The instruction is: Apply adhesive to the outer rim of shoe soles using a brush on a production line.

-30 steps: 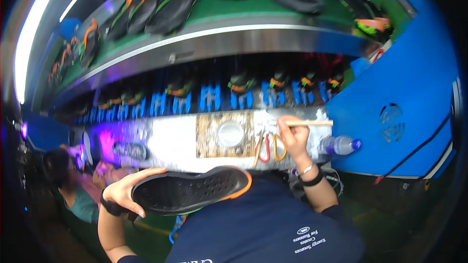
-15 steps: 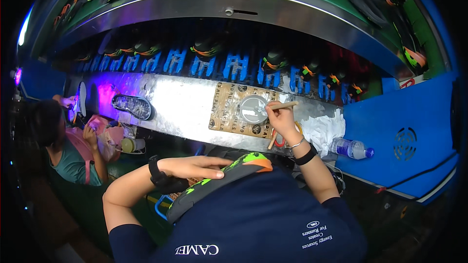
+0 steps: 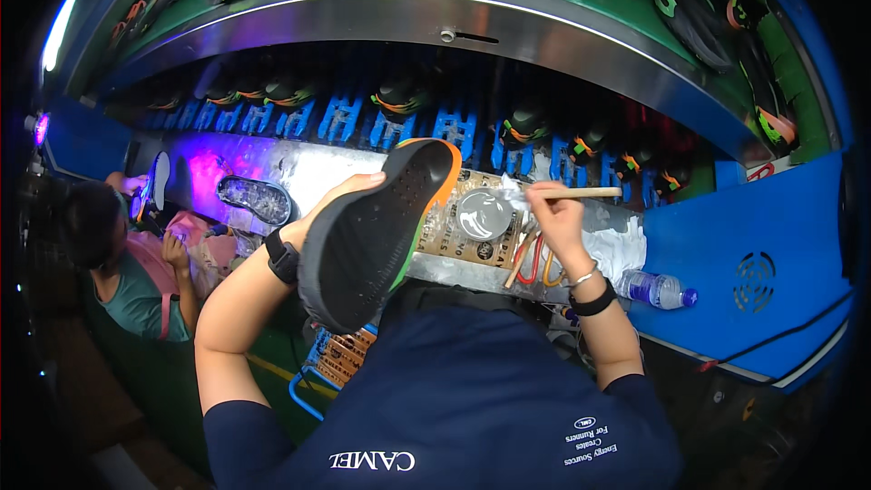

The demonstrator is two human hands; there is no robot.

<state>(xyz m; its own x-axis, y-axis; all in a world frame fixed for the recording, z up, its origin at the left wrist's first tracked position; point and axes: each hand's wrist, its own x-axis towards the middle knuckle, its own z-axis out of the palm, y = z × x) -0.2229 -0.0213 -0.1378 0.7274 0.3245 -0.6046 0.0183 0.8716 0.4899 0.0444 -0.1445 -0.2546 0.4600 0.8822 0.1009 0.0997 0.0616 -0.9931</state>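
Note:
My left hand (image 3: 343,195) holds up a black shoe sole (image 3: 381,227) with an orange and green rim, tilted between my body and the bench. The thumb shows along its left edge, while the other fingers are hidden behind it. In my right hand (image 3: 558,216) the fingers close around a brush (image 3: 585,192) with a pale wooden handle. Its whitish tip is beside the far right rim of a round dish (image 3: 485,218) of clear or pale liquid. Under the dish lies a brown printed sheet (image 3: 481,180).
Tools with red and yellow handles (image 3: 537,263) lie right of the dish, near crumpled white cloth (image 3: 626,248) and a plastic bottle (image 3: 658,289). Another dark sole (image 3: 254,200) sits at left. A co-worker (image 3: 136,263) sits far left. Blue racks (image 3: 454,132) carry shoes behind the bench.
My left hand has raised the sole from my lap and turned it so the broad black face shows. My right hand has lifted the brush from over the dish, moving slightly right.

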